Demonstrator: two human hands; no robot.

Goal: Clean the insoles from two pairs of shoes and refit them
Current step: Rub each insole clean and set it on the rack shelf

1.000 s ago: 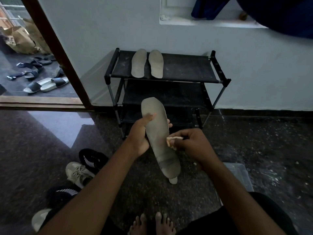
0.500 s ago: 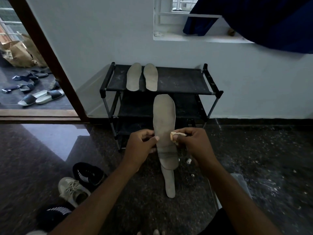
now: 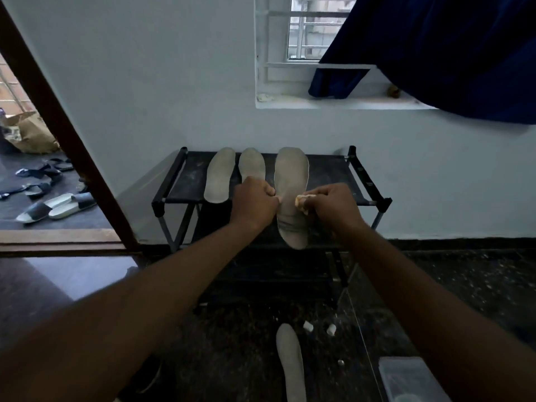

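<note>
I hold a grey insole [image 3: 291, 187] over the top shelf of the black shoe rack [image 3: 324, 172], toe pointing to the wall. My left hand [image 3: 255, 203] pinches its left edge. My right hand [image 3: 330, 203] grips its right edge together with a small cream cloth piece [image 3: 301, 201]. Two more grey insoles [image 3: 220, 175] [image 3: 251, 166] lie side by side on the shelf, left of the held one. A fourth insole [image 3: 291, 364] lies on the dark floor in front of the rack.
Small white bits [image 3: 308, 326] lie on the floor near the fourth insole. A clear plastic box [image 3: 412, 378] sits at the lower right. Slippers [image 3: 58, 207] lie beyond the open doorway on the left. A blue curtain [image 3: 452, 53] hangs at the window above.
Both hands have carried the insole up and forward from above the floor to over the rack's top shelf. The view has tilted up; the shoes at the lower left are out of sight.
</note>
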